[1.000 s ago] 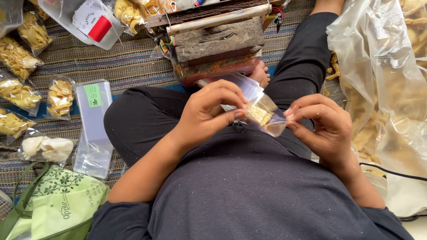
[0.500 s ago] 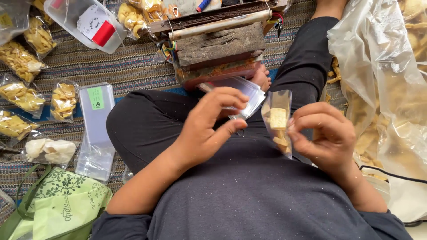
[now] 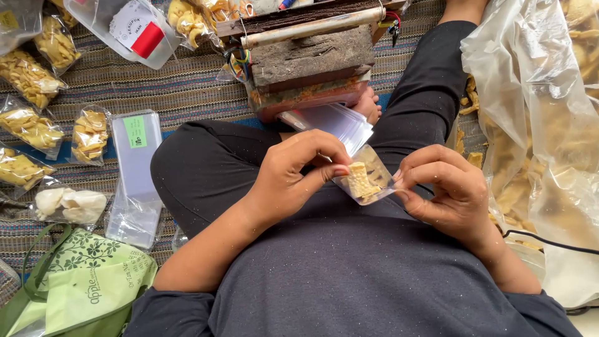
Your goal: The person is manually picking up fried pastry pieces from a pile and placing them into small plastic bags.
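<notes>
Head view: small clear bag (image 3: 368, 181) of yellow crackers (image 3: 359, 180), pinched between left hand (image 3: 293, 178) and right hand (image 3: 446, 190).

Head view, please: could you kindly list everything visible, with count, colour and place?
small bag: one, clear with pale yellow crackers, held between both hands
empty bags: a stack, clear, on the lap behind the small bag
sealer: one, brown wood with a metal bar, top centre
filled bags: several, clear with yellow snacks, far left
white-cracker bag: one, clear, lower left
bag pack: one, clear with green label, left of knee
big sack: one, clear with crackers, right
tote: one, green, bottom left
mat: one, striped, underneath
left hand: pinching the small bag
right hand: gripping its other edge
</notes>
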